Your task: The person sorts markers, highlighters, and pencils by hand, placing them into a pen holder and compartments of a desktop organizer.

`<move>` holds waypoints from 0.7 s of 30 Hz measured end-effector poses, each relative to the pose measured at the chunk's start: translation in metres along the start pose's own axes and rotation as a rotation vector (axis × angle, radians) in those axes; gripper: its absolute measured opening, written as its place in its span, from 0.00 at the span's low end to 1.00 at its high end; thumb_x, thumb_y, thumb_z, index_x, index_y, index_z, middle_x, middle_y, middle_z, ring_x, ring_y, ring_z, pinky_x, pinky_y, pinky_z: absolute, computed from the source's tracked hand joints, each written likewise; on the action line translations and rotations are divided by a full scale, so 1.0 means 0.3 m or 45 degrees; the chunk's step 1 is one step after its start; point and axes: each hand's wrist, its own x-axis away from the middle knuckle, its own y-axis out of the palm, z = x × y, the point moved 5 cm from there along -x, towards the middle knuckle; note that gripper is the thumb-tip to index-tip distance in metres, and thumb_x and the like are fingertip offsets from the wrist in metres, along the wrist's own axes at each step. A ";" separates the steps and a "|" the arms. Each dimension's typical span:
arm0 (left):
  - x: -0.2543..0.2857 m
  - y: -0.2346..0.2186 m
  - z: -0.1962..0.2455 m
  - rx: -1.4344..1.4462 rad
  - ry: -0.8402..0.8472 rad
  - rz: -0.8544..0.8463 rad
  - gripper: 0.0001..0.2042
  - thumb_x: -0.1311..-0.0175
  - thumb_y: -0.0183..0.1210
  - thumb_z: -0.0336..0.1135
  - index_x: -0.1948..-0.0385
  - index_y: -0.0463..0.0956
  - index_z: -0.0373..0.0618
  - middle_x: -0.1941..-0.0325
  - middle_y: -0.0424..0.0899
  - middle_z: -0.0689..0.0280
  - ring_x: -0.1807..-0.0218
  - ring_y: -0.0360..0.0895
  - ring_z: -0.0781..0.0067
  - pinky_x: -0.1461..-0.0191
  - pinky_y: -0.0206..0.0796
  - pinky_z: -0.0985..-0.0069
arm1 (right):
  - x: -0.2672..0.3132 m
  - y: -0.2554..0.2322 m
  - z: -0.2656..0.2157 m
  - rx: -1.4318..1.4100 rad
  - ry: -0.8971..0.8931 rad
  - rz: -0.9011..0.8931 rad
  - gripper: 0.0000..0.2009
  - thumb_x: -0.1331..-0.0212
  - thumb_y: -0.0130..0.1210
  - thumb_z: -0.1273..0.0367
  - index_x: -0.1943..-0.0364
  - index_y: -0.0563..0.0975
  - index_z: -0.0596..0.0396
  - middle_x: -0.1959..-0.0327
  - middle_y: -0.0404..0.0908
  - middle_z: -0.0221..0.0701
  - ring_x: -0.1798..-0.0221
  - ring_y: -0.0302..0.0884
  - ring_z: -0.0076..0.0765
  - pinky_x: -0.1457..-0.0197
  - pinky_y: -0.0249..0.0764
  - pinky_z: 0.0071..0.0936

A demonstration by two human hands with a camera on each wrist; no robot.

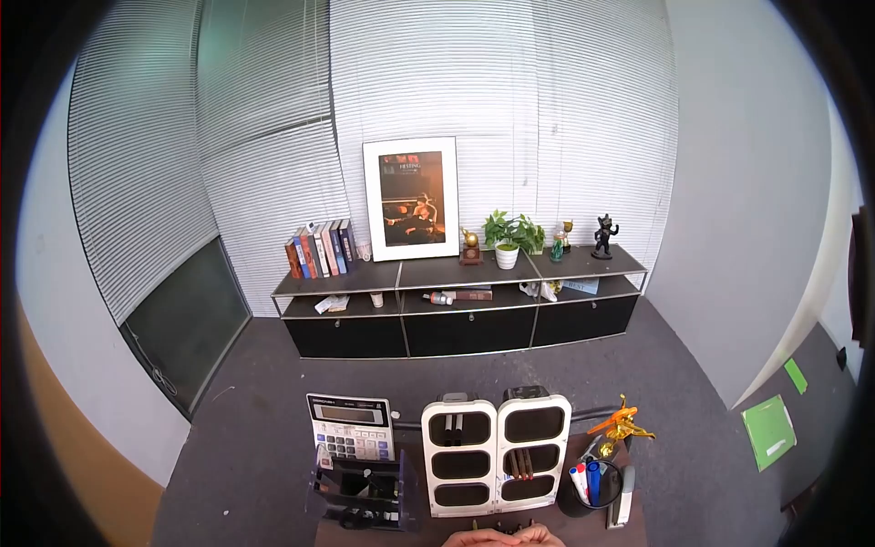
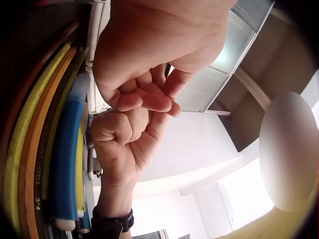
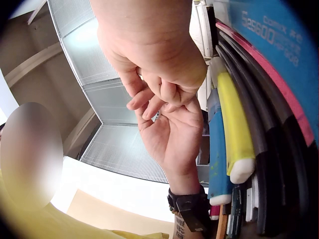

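My left hand [image 1: 478, 540] and right hand [image 1: 542, 538] meet at the bottom middle of the head view, close to the desk's near side. Seen from the left wrist, the left hand [image 2: 159, 45] has loosely bent fingers that overlap the right hand [image 2: 122, 139], whose fingers are curled in. In the right wrist view, the right hand [image 3: 154, 55] lies over the palm side of the left hand [image 3: 174, 134]. No held object shows. Beside the hands are a blue marker [image 2: 67, 154], a yellow pencil [image 2: 25, 129], a yellow marker [image 3: 234, 124] and dark pencils [image 3: 264, 124].
Ahead stands a white frame with several compartments [image 1: 497, 456]. A calculator [image 1: 351, 428] and clear organizer [image 1: 365, 488] are left; a pen cup [image 1: 592, 501], stapler [image 1: 622, 501] and golden figurine [image 1: 622, 424] are right. A low cabinet [image 1: 469, 333] lies beyond the desk.
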 end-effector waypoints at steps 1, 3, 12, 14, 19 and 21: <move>0.000 0.001 0.000 -0.003 0.001 -0.003 0.11 0.19 0.55 0.28 0.46 0.85 0.39 0.56 0.87 0.66 0.57 0.80 0.78 0.53 0.72 0.78 | 0.002 -0.003 0.002 0.003 -0.003 -0.002 0.09 0.25 0.59 0.73 0.50 0.88 0.61 0.56 0.92 0.42 0.53 0.92 0.41 0.49 0.87 0.32; 0.001 0.004 0.004 0.006 0.007 -0.007 0.11 0.20 0.55 0.28 0.47 0.85 0.39 0.55 0.88 0.66 0.57 0.80 0.77 0.52 0.72 0.77 | 0.004 -0.002 0.004 -0.009 0.000 0.041 0.09 0.24 0.59 0.72 0.50 0.88 0.60 0.55 0.92 0.42 0.53 0.92 0.40 0.47 0.87 0.31; 0.005 0.003 0.003 -0.001 -0.011 0.005 0.11 0.20 0.55 0.28 0.46 0.85 0.38 0.54 0.88 0.65 0.56 0.81 0.77 0.51 0.72 0.77 | 0.005 0.007 0.001 0.064 -0.011 0.091 0.10 0.24 0.59 0.71 0.51 0.89 0.60 0.59 0.92 0.40 0.63 0.87 0.29 0.60 0.79 0.23; 0.005 -0.002 -0.001 -0.004 -0.014 0.013 0.11 0.20 0.55 0.28 0.46 0.85 0.38 0.54 0.88 0.65 0.56 0.81 0.77 0.51 0.72 0.77 | 0.005 0.032 -0.012 0.074 -0.013 0.101 0.10 0.24 0.59 0.70 0.51 0.89 0.60 0.62 0.92 0.39 0.68 0.81 0.25 0.64 0.74 0.22; 0.004 -0.001 -0.002 0.008 -0.003 -0.013 0.11 0.19 0.55 0.28 0.46 0.85 0.38 0.53 0.88 0.65 0.56 0.80 0.77 0.52 0.72 0.77 | 0.003 0.074 -0.028 0.097 -0.020 0.101 0.10 0.25 0.60 0.70 0.52 0.89 0.60 0.71 0.88 0.34 0.77 0.66 0.19 0.69 0.64 0.21; 0.003 -0.004 -0.002 0.010 -0.003 -0.008 0.11 0.19 0.55 0.28 0.46 0.85 0.39 0.53 0.88 0.65 0.56 0.80 0.77 0.52 0.71 0.77 | 0.005 0.068 -0.026 0.123 -0.011 0.188 0.09 0.25 0.60 0.71 0.52 0.89 0.61 0.76 0.83 0.30 0.76 0.67 0.20 0.69 0.65 0.21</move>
